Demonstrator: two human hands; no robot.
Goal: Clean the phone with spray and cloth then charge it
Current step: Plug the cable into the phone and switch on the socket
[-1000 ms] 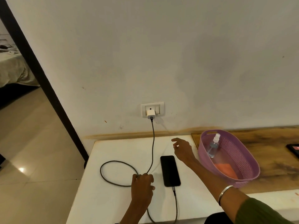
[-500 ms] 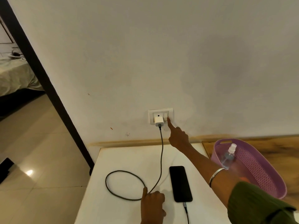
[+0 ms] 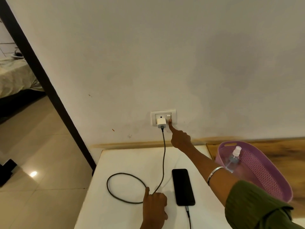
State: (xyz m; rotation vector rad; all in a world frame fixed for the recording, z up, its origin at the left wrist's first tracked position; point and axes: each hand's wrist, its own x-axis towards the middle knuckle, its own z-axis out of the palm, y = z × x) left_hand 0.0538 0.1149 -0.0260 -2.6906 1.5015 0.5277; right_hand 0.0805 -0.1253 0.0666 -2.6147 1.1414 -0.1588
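Note:
The black phone lies face up on the white table, with the charging cable plugged into its near end. The cable runs up to a white adapter in the wall socket plate. My right hand reaches to the wall, and its straight index finger presses the switch beside the adapter. Left of the phone, my left hand rests on the table, fingers curled over the cable where its loop crosses. The clear spray bottle leans inside the purple basket. My right arm hides the cloth.
The basket stands on a wooden surface right of the white table. A dark door frame runs down the left, with tiled floor and a bed beyond it. The table's left edge drops to the floor.
My right hand rose from the table beside the phone to the wall and put its index finger on the switch. My left hand stayed on the cable.

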